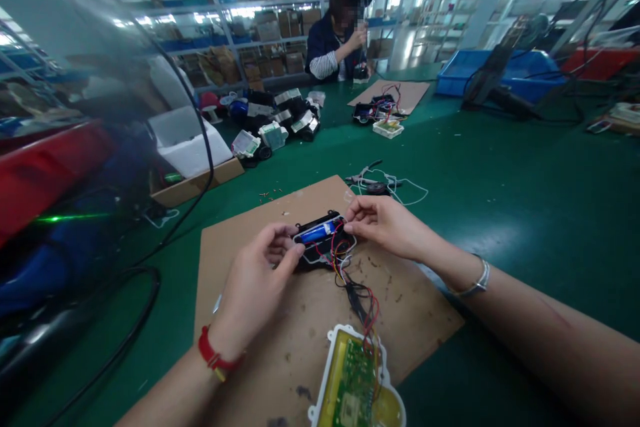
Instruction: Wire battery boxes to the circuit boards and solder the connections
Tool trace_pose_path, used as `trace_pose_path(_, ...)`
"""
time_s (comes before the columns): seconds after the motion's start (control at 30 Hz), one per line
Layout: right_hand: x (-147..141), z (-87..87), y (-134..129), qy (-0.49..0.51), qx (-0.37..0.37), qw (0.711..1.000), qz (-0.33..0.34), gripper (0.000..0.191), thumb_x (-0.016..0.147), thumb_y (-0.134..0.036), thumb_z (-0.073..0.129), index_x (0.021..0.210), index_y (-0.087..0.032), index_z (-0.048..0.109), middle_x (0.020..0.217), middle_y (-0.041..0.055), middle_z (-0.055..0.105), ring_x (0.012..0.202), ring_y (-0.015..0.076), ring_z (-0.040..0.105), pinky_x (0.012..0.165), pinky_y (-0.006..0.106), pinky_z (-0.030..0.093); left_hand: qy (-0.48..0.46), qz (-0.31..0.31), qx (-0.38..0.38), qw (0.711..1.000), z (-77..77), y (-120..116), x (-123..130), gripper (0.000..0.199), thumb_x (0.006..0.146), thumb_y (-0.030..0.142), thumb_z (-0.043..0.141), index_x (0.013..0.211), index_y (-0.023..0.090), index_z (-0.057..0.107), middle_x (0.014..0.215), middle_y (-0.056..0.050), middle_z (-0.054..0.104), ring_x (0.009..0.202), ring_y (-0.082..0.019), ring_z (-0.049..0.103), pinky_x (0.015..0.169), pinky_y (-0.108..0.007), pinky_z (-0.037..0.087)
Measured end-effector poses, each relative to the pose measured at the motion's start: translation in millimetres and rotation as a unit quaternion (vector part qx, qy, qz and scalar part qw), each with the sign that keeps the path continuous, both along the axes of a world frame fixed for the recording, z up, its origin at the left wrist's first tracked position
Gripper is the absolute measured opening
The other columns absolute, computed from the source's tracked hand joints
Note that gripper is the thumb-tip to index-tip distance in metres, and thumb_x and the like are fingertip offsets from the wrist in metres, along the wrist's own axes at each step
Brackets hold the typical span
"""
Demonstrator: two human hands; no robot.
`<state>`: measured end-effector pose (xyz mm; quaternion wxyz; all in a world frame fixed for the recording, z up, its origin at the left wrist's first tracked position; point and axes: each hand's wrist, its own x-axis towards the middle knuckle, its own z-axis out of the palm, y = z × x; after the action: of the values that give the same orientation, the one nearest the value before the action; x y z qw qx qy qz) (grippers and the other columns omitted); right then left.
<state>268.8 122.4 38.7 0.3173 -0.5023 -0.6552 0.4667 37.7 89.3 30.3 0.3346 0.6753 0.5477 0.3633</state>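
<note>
Blue battery [314, 234] in one black housing [336, 247], pinched at both ends by fingers of left hand [257, 277] and right hand [387, 226]

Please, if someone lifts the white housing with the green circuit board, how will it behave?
It will probably feel fairly light, since the white housing around the green circuit board looks like plastic. It may swing or tug, because the loose wires run up to the black case held by the left hand and right hand.
</note>
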Motion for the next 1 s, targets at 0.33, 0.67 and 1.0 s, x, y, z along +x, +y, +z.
trace_pose_path(0.33, -6, -17.7, -5, 0.11, -0.029, 0.992, -0.06, 0.013, 0.078, -0.028, 0.063, 0.075, -0.018, 0.056, 0.067, 0.0012, 0.058, 0.057, 0.0113, 0.052, 0.056, 0.028, 0.044, 0.03, 0.02, 0.04, 0.999, 0.3, 8, -1, 0.013, 0.083, 0.031, 0.057, 0.088, 0.02, 0.054, 0.08, 0.001, 0.062, 0.071, -0.013, 0.061, 0.064, -0.026, 0.049)
trace_pose_path(0.67, -16, -24.9, -4, 0.144, -0.042, 0.984, -0.093, 0.016, 0.077, -0.029, 0.064, 0.076, -0.018, 0.052, 0.066, -0.0003, 0.055, 0.056, 0.0097, 0.049, 0.052, 0.025, 0.04, 0.1, 0.024, 0.106, 0.989, 1.5, 10, -1, 0.011, 0.086, 0.03, 0.053, 0.092, 0.021, 0.054, 0.082, 0.0, 0.063, 0.071, -0.014, 0.061, 0.063, -0.026, 0.047)
trace_pose_path(1.0, -14, -17.1, -3, -0.002, 0.184, 0.982, -0.039, 0.018, 0.087, -0.019, 0.053, 0.102, -0.023, 0.063, 0.097, 0.0051, 0.058, 0.08, 0.0154, 0.057, 0.07, 0.032, 0.048, 0.134, 0.01, 0.211, 0.968, 2.8, 9, 1, 0.007, 0.086, 0.024, 0.055, 0.092, 0.019, 0.056, 0.078, 0.0, 0.06, 0.068, -0.013, 0.056, 0.062, -0.024, 0.044)
